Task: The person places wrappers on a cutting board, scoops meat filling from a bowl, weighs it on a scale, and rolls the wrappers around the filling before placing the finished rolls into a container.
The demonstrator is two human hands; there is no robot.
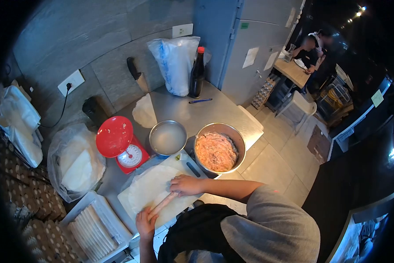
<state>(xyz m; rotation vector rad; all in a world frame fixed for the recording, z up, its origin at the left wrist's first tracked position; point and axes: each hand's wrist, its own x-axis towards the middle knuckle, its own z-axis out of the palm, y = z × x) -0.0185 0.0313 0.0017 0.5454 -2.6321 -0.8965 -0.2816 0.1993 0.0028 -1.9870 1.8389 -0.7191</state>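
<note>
A thin pale wrapper sheet (145,184) lies on a white cutting board (127,207). Along its near edge is a long roll of pinkish filling (163,205), partly covered by wrapper. My left hand (145,222) has its fingers closed round the near-left end of this roll. At the far-right end, my right hand (186,185) is curled over it, fingers bent. Just beyond the board stand a metal pot (242,144) of pink-orange minced filling (216,152) and a metal bowl (168,137) of cloudy liquid. A dark-handled utensil (193,169) rests near the pot.
At left are a white tray (126,236) with several pale rolls (91,232), a plastic bag of wrapper sheets (76,164) and a red kitchen scale (131,153). Farther back stand a dark red-capped bottle (197,74) and a large plastic bag (175,65). Other people sit at a distant table (293,72).
</note>
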